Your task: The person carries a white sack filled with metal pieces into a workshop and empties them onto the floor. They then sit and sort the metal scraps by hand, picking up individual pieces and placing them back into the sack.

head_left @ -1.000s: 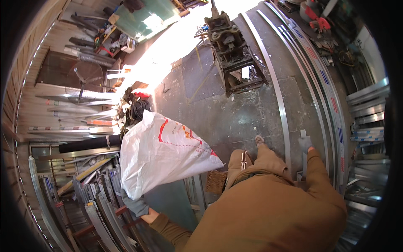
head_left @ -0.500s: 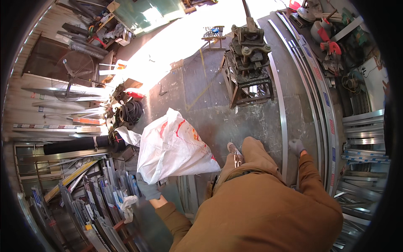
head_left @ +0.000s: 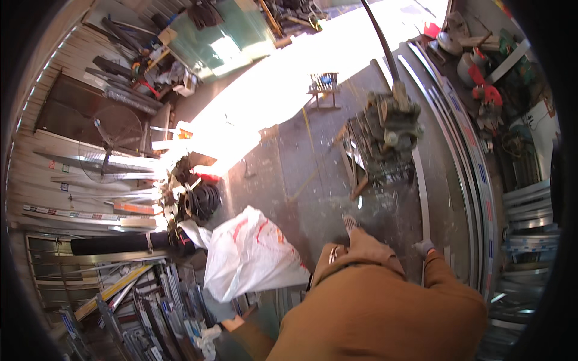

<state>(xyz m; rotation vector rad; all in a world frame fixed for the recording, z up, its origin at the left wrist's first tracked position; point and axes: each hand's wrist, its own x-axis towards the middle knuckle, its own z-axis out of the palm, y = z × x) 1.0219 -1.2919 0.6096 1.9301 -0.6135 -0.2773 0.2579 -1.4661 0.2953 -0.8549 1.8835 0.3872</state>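
The workshop floor (head_left: 277, 180) is the widest thing here, grey and marked with scraps. On it, ahead and a little to the right, stands a dark machine (head_left: 391, 129) with a long lever. To the right of the machine, a long metal strip (head_left: 424, 204) runs along the floor, in the direction of the person's right side.

The white bag (head_left: 253, 256), printed with red, is at the person's left front, beside the upright metal profiles (head_left: 162, 313). From the left hand (head_left: 218, 308) it spreads forward and to the right. Its shape is roughly a triangle — a peak points ahead, one corner points to the body — so I cannot name a clear long axis.

The left hand, in a grey glove, is the nearer one: it is closed on the bag's lower left edge, with fingers hidden. The right hand (head_left: 424, 246) is well apart from the bag, near the strip in this view; I cannot tell if its fingers are curled or loose.
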